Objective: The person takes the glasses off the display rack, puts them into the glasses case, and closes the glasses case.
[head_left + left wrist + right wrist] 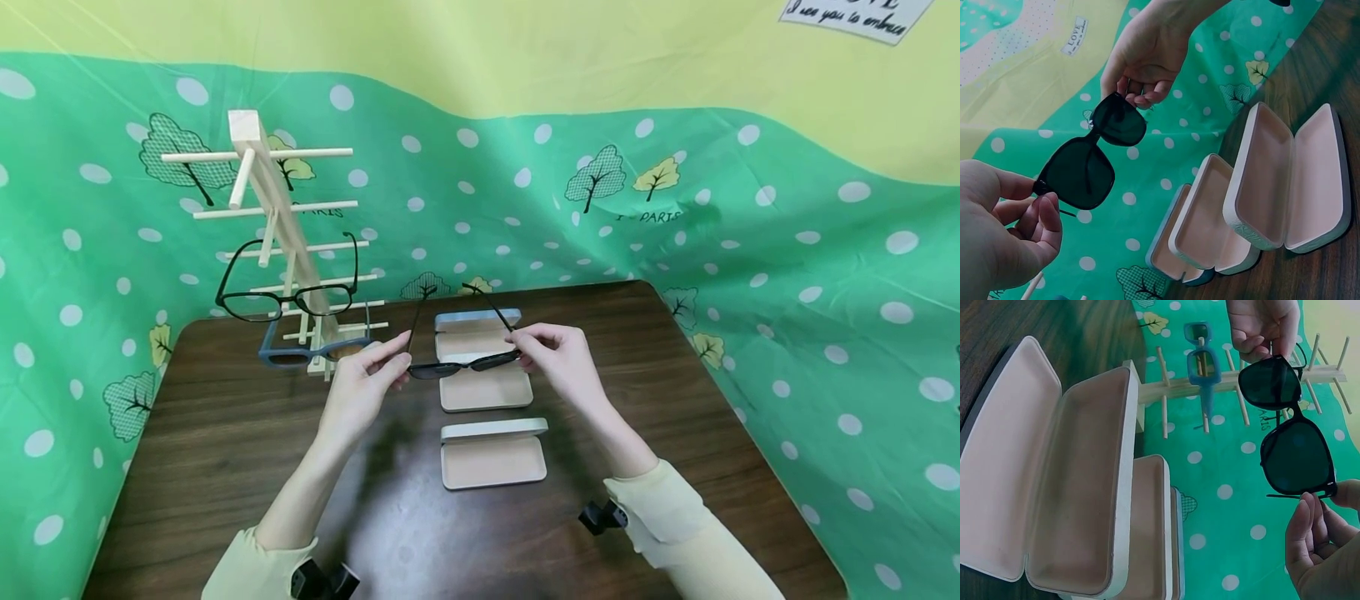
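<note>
Two pale sleeves (690,533), each with a small black device (602,518) at the cuff, enter from the near side of a dark wood-grain tabletop (660,417). Midway between the left and right edges of the tabletop stands the nearest case (493,462), white outside, pale pink within, its lid raised. Beyond it, a pair of black sunglasses (1092,135) is held in the air above the tabletop, temples unfolded toward the far edge. The left hand (362,385) pinches one end of the frame near the hinge between thumb and fingers; the right hand (558,358) likewise pinches the other end. Behind the sunglasses lies a second white case (486,392), also open, and just beyond it, nearer the far edge, an open case with a blue exterior (477,318). Near the far left corner rises a pale wooden stand (273,183) with paired pegs, bearing black-rimmed glasses (288,298) and, lower, blue-framed glasses (312,353). A green and yellow fabric backdrop (450,196), dotted white and printed with trees, hangs past the far edge; a lettered white card (858,15) shows high on its right.
</note>
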### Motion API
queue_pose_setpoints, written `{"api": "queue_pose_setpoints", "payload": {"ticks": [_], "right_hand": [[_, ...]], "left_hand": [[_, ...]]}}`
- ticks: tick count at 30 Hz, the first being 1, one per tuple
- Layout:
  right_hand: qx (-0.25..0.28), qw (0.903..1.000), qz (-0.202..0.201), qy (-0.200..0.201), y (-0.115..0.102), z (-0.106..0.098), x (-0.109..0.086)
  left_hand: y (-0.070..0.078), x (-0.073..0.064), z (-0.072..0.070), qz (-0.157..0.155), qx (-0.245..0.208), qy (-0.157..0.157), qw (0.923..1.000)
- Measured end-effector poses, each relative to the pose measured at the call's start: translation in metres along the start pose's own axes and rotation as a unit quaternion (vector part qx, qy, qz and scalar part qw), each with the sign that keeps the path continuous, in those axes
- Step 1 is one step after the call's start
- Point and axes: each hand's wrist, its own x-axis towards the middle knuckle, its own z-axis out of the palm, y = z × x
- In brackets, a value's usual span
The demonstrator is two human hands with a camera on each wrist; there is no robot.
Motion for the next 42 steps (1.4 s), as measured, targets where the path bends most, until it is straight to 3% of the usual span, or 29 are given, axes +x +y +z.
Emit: {"api": "queue_pose_setpoints", "payload": {"ticks": [21,35,42], "right_hand": [[-0.004,0.9999,0.009,0.006,0.0053,-0.0002,0.0035],[-0.002,1.0,0.0,0.009,0.0057,-0.0013,0.0033],[0.002,1.0,0.003,0.009,0.0063,-0.0015,0.0025]], "left_hand": [[-0.0003,0.001,-0.0001,0.009,0.016,-0.011,0.9998],[-0.0042,-0.0006,0.0006,0.033,0.045,-0.034,0.9979],[-0.0057,-0.0002,0.001,0.042,0.034,-0.046,0.9975]]}}
